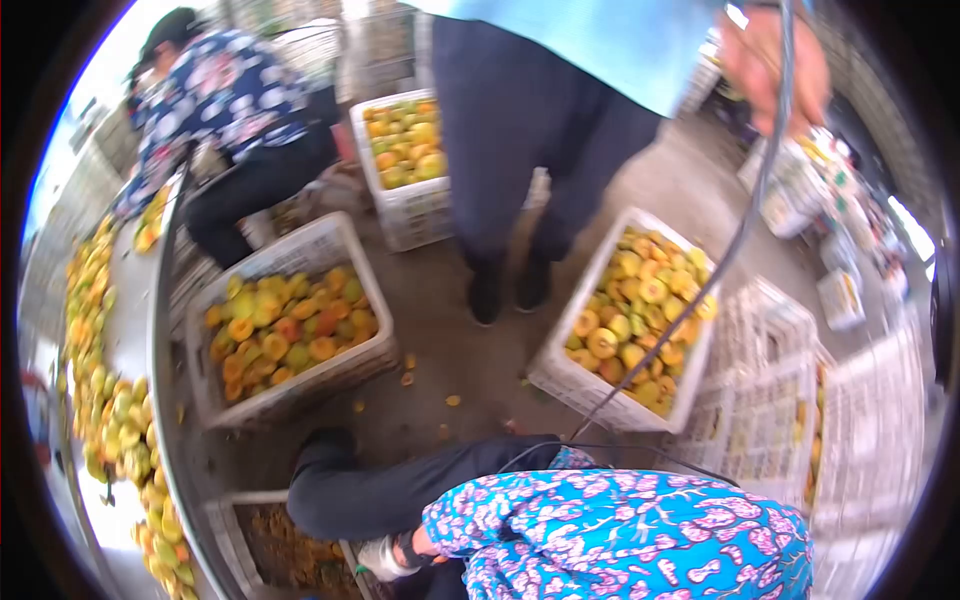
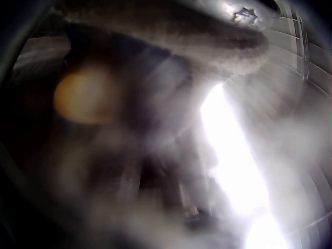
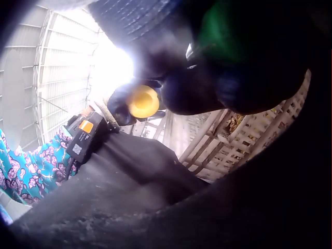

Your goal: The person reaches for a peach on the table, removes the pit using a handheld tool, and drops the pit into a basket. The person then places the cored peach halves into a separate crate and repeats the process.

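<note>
In the right wrist view my gloved left hand [image 3: 120, 105] holds a yellow peach [image 3: 143, 101], its round, pale face turned to the camera. A blurred orange round, the peach [image 2: 83, 96], shows beside glove fabric in the left wrist view. My right hand [image 1: 382, 558], in a whitish glove with a black wrist strap, is over a crate of dark scraps [image 1: 290, 540] in the head view. Its dark blue fingers [image 3: 192, 93] curl around a green object [image 3: 228, 31], mostly hidden by the hand. The left hand is out of sight in the head view.
White crates of peaches [image 1: 285, 400] stand around on the floor, with stacked crates [image 1: 765, 400] at right. A metal-edged table [image 1: 165, 400] bears peaches at left. One person [image 1: 235, 100] bends there; another [image 1: 540, 130] stands ahead. A cable [image 1: 745, 230] crosses the right side.
</note>
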`<state>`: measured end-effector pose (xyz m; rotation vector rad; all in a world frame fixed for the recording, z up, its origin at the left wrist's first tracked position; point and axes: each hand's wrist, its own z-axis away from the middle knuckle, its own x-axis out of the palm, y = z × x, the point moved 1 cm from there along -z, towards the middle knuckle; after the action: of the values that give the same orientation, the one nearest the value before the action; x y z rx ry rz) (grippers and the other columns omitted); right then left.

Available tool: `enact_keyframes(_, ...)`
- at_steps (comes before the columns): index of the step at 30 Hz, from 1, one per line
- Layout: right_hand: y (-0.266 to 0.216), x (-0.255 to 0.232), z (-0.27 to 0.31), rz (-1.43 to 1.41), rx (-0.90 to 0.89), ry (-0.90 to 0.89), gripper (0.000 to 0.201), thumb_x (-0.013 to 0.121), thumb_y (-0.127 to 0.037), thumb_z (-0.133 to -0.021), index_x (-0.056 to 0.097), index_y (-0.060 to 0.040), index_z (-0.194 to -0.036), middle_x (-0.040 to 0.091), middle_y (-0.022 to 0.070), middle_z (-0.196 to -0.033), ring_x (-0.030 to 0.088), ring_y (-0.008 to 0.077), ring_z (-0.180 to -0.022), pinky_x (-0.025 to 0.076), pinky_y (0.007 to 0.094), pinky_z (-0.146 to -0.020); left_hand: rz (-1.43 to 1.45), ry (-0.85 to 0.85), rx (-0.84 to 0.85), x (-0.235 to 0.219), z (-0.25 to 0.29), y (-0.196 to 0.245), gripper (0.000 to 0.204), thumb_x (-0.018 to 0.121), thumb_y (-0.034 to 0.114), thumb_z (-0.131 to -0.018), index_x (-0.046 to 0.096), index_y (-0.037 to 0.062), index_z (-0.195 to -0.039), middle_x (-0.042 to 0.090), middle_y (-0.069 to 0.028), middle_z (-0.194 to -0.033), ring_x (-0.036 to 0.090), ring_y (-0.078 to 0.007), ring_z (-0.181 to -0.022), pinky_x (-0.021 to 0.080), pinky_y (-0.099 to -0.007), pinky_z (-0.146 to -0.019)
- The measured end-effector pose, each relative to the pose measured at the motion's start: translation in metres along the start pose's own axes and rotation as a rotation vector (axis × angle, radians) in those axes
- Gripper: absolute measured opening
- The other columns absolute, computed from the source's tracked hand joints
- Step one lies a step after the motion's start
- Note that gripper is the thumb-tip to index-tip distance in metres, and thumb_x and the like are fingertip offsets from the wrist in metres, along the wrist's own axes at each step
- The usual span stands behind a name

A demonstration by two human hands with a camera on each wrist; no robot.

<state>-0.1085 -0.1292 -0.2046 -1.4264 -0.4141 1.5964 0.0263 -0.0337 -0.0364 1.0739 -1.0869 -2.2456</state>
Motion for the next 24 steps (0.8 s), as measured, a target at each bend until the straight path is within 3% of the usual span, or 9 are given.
enact_keyframes(2,-0.023,-0.049,0.03,-0.065,0.063,-0.057,0.021,0.063,-0.02,-0.072,0.069,-0.0048,-0.086,0.067,0.0205,-0.086,0.067,0.034,-0.085,0.052,0.0433,-0.073,0.161,0.026,0.007,0.0,0.004,0.001,0.019,0.064,0.015,-0.088,0.065,-0.0043,-0.09,0.065,-0.0066,-0.077,0.058,-0.0146,-0.065,0.047,-0.0267,-0.058)
enact_keyframes(4,-0.026,-0.068,0.044,-0.021,0.002,-0.109,0.021,0.06,-0.022,-0.075,0.068,-0.004,-0.084,0.067,0.0199,-0.085,0.067,0.0335,-0.083,0.052,0.0418,-0.072,0.292,0.034,0.133,-0.017,-0.018,-0.041,0.016,0.056,0.009,-0.091,0.064,-0.0021,-0.098,0.06,-0.0067,-0.082,0.058,-0.015,-0.068,0.048,-0.0241,-0.059)
enact_keyframes(6,-0.03,-0.086,0.052,-0.035,0.011,-0.155,0.019,0.059,-0.022,-0.077,0.065,-0.0046,-0.082,0.066,0.0198,-0.081,0.065,0.0349,-0.078,0.049,0.0445,-0.069,0.435,0.264,0.167,-0.017,0.019,0.001,0.014,0.06,0.008,-0.088,0.064,-0.0023,-0.097,0.061,-0.0055,-0.078,0.057,-0.0129,-0.061,0.046,-0.0246,-0.054)
enact_keyframes(9,-0.04,-0.1,0.057,-0.019,0.041,-0.196,0.027,0.063,-0.031,-0.08,0.065,-0.0046,-0.085,0.066,0.0201,-0.085,0.064,0.0378,-0.081,0.049,0.0456,-0.071,0.552,0.403,0.256,-0.066,0.049,-0.027,0.015,0.061,0.006,-0.088,0.063,-0.0031,-0.1,0.064,-0.0057,-0.083,0.059,-0.0121,-0.066,0.048,-0.0235,-0.057)
enact_keyframes(16,-0.021,-0.074,0.037,0.107,-0.034,-0.277,0.029,0.068,-0.031,-0.079,0.065,-0.0057,-0.093,0.067,0.0171,-0.092,0.063,0.0346,-0.091,0.048,0.0416,-0.078,0.405,1.033,0.052,-0.155,0.189,-0.113,0.015,0.061,0.005,-0.087,0.064,-0.0027,-0.1,0.066,-0.0054,-0.081,0.059,-0.0098,-0.064,0.046,-0.0219,-0.056)
enact_keyframes(19,-0.045,-0.094,0.034,0.01,0.043,-0.273,0.029,0.068,-0.031,-0.08,0.065,-0.0062,-0.094,0.067,0.0153,-0.087,0.064,0.0326,-0.084,0.049,0.0395,-0.074,0.405,1.065,-0.083,-0.165,0.194,-0.161,0.016,0.063,0.008,-0.085,0.066,-0.0003,-0.098,0.067,-0.0058,-0.079,0.06,-0.0104,-0.064,0.048,-0.0244,-0.059)
enact_keyframes(21,-0.056,-0.103,0.029,-0.029,0.036,-0.265,0.028,0.066,-0.032,-0.081,0.064,-0.0051,-0.089,0.066,0.0123,-0.078,0.064,0.0277,-0.073,0.049,0.0379,-0.067,-0.099,1.063,-0.117,-0.161,0.18,-0.184,0.02,0.068,0.012,-0.081,0.066,0.0007,-0.098,0.068,-0.0069,-0.078,0.063,-0.0136,-0.068,0.05,-0.0282,-0.065)
enact_keyframes(22,-0.067,-0.113,0.024,-0.035,0.057,-0.29,0.028,0.065,-0.032,-0.082,0.064,-0.0049,-0.088,0.066,0.0121,-0.076,0.065,0.0273,-0.071,0.05,0.0377,-0.065,-0.225,0.965,-0.392,-0.156,0.175,-0.15,0.025,0.072,0.016,-0.077,0.066,0.0018,-0.097,0.069,-0.0086,-0.086,0.065,-0.0159,-0.077,0.051,-0.0305,-0.073)
enact_keyframes(24,-0.094,-0.136,0.019,-0.176,0.134,-0.369,0.026,0.063,-0.03,-0.084,0.062,-0.0041,-0.083,0.062,0.0073,-0.066,0.061,0.019,-0.056,0.049,0.0336,-0.052,-0.209,0.969,-0.226,-0.159,0.155,-0.143,0.027,0.07,0.011,-0.079,0.065,-0.0002,-0.102,0.068,-0.0109,-0.099,0.066,-0.0178,-0.088,0.051,-0.0301,-0.08)
